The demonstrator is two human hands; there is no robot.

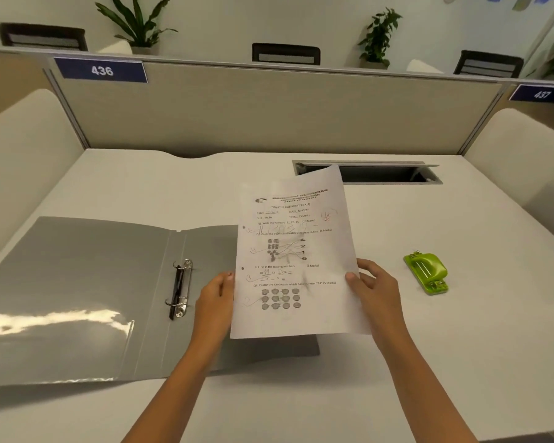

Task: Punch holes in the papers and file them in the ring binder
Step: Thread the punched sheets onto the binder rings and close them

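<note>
A printed worksheet [296,251] is held up above the desk, tilted slightly to the right. Two small punched holes show near its left edge. My left hand [216,294] grips the sheet's left edge and my right hand [373,287] grips its right edge. A grey ring binder [87,292] lies open flat on the left of the desk, and its metal rings [180,289] look parted. The sheet covers part of the binder's right cover. A green hole punch [426,272] sits on the desk to the right of my right hand.
The white desk [429,362] is bounded by a beige partition [269,110] at the back and curved side panels. An open cable slot [384,172] lies at the back right, just behind the sheet's top.
</note>
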